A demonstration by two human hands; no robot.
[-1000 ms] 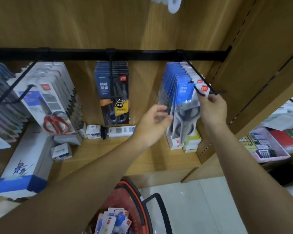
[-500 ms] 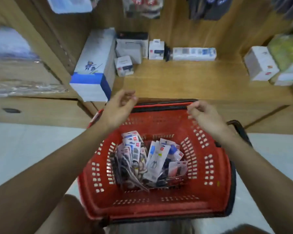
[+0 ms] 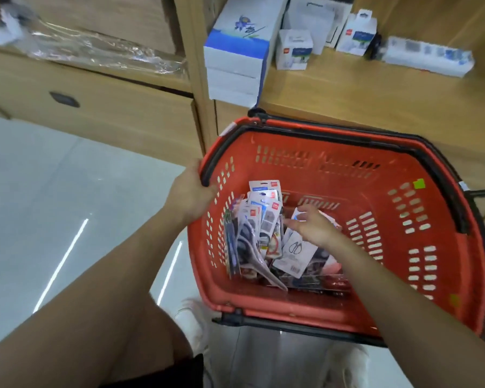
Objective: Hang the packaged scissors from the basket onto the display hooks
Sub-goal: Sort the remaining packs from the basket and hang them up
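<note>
Since half a second ago both hands have dropped from above the basket's far rim: the left hand [image 3: 189,191] now grips the left rim of the red basket [image 3: 333,163], fingers curled over the black edge, and the right hand [image 3: 310,224] has gone down inside. A second back both were up at the hooks, which are out of view now.

Right hand lies over a white scissors pack [image 3: 293,254] near the middle of the basket floor. Fingers are loosely spread and touching its top edge, thumb toward the upright packs — whether it has pinched the pack yet, cannot tell. The rest of the packaged scissors [image 3: 259,219] stand bunched against the left wall of the basket, several upright, one grey pair slanting toward the near edge. Right half of the basket floor is bare.

Step in hand, as I read it: picking the next pack out, left hand steadying the basket. Plenty of packs left, so the task looks well short of done.

Next move calls for a firm pinch on the pack's top edge near the hang hole, lifting it free of the neighbours without dragging them — then back up to the hooks. On the wooden shelf [image 3: 361,93] past the far rim sit white boxes [image 3: 235,54], not part of this.
</note>
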